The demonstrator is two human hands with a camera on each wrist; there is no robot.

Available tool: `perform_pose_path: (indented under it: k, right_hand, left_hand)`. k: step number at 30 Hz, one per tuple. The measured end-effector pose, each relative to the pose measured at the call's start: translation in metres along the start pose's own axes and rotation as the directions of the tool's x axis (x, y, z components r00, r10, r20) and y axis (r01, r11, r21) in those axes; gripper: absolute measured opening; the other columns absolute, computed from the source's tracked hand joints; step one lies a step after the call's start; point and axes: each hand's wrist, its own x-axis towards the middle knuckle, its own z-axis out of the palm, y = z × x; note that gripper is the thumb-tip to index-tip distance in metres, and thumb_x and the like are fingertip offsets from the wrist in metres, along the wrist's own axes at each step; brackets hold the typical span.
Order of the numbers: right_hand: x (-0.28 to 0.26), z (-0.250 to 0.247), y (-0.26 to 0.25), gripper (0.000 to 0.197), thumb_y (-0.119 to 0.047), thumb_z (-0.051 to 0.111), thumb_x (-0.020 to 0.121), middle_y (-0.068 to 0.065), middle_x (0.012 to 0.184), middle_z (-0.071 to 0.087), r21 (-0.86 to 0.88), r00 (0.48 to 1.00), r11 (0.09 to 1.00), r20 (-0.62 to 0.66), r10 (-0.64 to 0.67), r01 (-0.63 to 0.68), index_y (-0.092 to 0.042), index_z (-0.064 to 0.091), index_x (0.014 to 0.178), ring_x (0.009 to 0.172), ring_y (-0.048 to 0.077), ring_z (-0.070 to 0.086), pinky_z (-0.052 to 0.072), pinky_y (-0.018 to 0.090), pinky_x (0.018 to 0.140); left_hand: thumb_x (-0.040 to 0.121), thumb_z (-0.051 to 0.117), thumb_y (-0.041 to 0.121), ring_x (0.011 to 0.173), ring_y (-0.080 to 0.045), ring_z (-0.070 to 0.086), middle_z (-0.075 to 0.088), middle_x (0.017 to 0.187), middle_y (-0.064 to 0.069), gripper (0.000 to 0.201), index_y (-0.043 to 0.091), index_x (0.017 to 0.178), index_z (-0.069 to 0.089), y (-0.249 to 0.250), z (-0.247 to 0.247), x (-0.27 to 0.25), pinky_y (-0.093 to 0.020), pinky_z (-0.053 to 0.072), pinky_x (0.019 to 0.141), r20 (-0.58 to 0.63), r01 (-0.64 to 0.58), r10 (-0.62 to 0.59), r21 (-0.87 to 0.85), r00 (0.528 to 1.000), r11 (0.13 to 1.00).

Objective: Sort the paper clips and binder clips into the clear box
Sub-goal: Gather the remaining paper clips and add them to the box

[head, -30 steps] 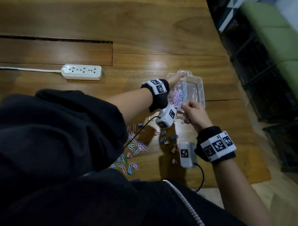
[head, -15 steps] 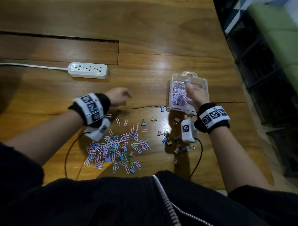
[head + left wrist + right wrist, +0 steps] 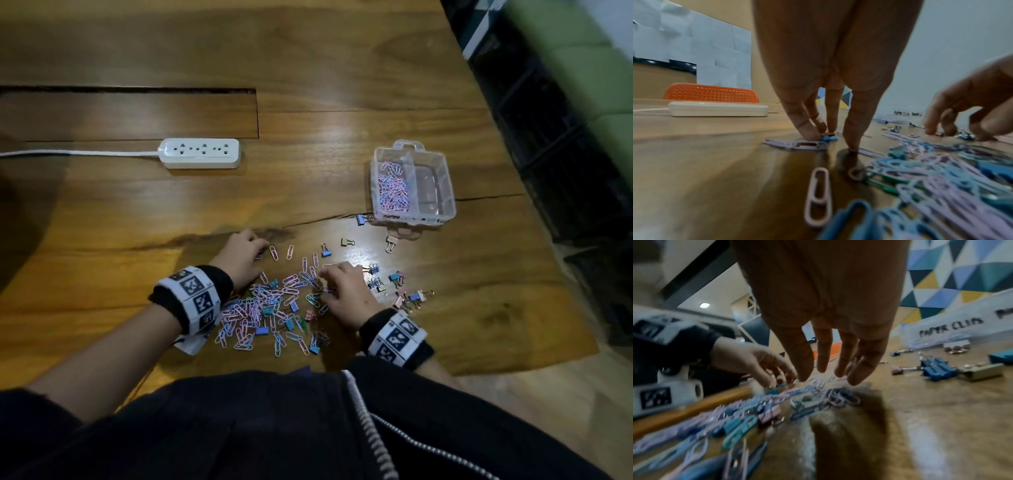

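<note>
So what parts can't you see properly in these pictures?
- Head view: the left hand covers its own fingertips, so any grip is hidden.
- Right wrist view: the clear box is cut off by the edge; the second label word is lost.
- Right wrist view: the near paper clips are blurred.
- Head view: the binder clips are too small to count.

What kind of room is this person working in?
Probably an office or meeting room: a big wooden table with a power strip, an orange perforated chair back, and a geometric painted wall.
</note>
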Motion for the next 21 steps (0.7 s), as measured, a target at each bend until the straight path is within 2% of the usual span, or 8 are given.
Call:
perform_pose_path:
  k: [2, 8, 10, 12, 14, 16, 18, 21]
  right_hand:
    - [0.004, 0.007, -0.003, 0.048, -0.010, 0.059, 0.083, 0.007, 0.133, 0.039, -0.084, 1.000, 0.996, -0.003, -0.019, 0.018, -0.014, 0.045, 0.129, 0.125, 0.022, 0.031, 0.027, 0.035, 0.109]
    - [0.019, 0.014, -0.015, 0.065, -0.030, 0.066, 0.079, 0.009, 0.136, 0.035, -0.104, 0.998, 0.994, -0.059, 0.012, -0.018, -0.014, 0.037, 0.135, 0.127, 0.025, 0.029, 0.029, 0.039, 0.109]
    - [0.023, 0.016, -0.018, 0.069, -0.032, 0.070, 0.075, 0.008, 0.134, 0.038, -0.115, 0.999, 0.993, -0.028, -0.016, 0.013, -0.014, 0.038, 0.133, 0.125, 0.024, 0.032, 0.031, 0.038, 0.107]
    - [0.024, 0.019, -0.019, 0.067, -0.029, 0.074, 0.071, 0.008, 0.128, 0.042, -0.141, 0.998, 0.988, 0.008, -0.065, 0.066, -0.013, 0.043, 0.129, 0.120, 0.024, 0.036, 0.034, 0.037, 0.104]
    - [0.021, 0.019, -0.016, 0.061, -0.026, 0.073, 0.072, 0.011, 0.124, 0.044, -0.169, 0.997, 0.983, -0.029, -0.073, 0.067, -0.012, 0.046, 0.125, 0.115, 0.026, 0.038, 0.037, 0.038, 0.100]
    - [0.017, 0.017, -0.010, 0.064, -0.030, 0.073, 0.072, 0.012, 0.126, 0.042, -0.204, 0.993, 0.979, -0.111, -0.031, 0.008, -0.013, 0.044, 0.126, 0.116, 0.027, 0.037, 0.037, 0.037, 0.099]
    - [0.013, 0.015, -0.003, 0.069, -0.033, 0.074, 0.070, 0.011, 0.129, 0.040, -0.234, 0.986, 0.971, -0.168, 0.004, -0.044, -0.015, 0.041, 0.128, 0.118, 0.026, 0.035, 0.035, 0.036, 0.099]
    - [0.008, 0.013, 0.006, 0.070, -0.035, 0.074, 0.069, 0.010, 0.129, 0.040, -0.225, 0.981, 0.973, -0.196, 0.010, -0.055, -0.017, 0.041, 0.129, 0.117, 0.025, 0.036, 0.035, 0.033, 0.096]
  left_hand:
    - [0.089, 0.056, 0.012, 0.125, -0.026, 0.037, 0.042, 0.132, -0.011, 0.047, 0.012, 0.134, 0.045, 0.003, 0.005, -0.001, -0.035, 0.034, 0.108, -0.021, -0.023, 0.023, -0.005, 1.000, 1.000]
    - [0.092, 0.049, 0.014, 0.122, -0.026, 0.040, 0.047, 0.128, -0.012, 0.035, 0.010, 0.128, 0.051, 0.011, 0.012, 0.002, -0.035, 0.036, 0.103, -0.101, -0.030, 0.029, -0.002, 0.995, 1.000]
    - [0.091, 0.051, 0.020, 0.123, -0.026, 0.040, 0.045, 0.131, -0.012, 0.046, 0.011, 0.135, 0.042, 0.017, 0.013, 0.001, -0.036, 0.037, 0.104, -0.088, -0.061, 0.056, -0.061, 0.995, 0.996]
    - [0.086, 0.058, 0.030, 0.127, -0.026, 0.035, 0.038, 0.135, -0.013, 0.066, 0.014, 0.143, 0.028, 0.023, 0.015, 0.004, -0.039, 0.037, 0.105, -0.017, -0.104, 0.103, -0.058, 0.995, 0.993]
    - [0.080, 0.064, 0.040, 0.128, -0.026, 0.030, 0.032, 0.138, -0.013, 0.076, 0.012, 0.142, 0.030, 0.030, 0.015, 0.005, -0.039, 0.036, 0.105, 0.058, -0.142, 0.138, 0.065, 0.989, 0.988]
    - [0.076, 0.067, 0.045, 0.129, -0.027, 0.027, 0.029, 0.141, -0.011, 0.079, 0.010, 0.139, 0.035, 0.035, 0.017, 0.004, -0.039, 0.034, 0.107, 0.083, -0.173, 0.161, 0.173, 0.983, 0.970]
    - [0.077, 0.067, 0.041, 0.131, -0.026, 0.027, 0.029, 0.144, -0.009, 0.075, 0.010, 0.138, 0.037, 0.041, 0.023, 0.000, -0.038, 0.034, 0.108, 0.072, -0.194, 0.183, 0.202, 0.981, 0.960]
    - [0.087, 0.060, 0.021, 0.123, -0.025, 0.039, 0.043, 0.134, -0.010, 0.047, 0.009, 0.130, 0.047, 0.047, 0.032, -0.010, -0.034, 0.037, 0.103, 0.027, -0.263, 0.264, 0.210, 0.964, 0.942]
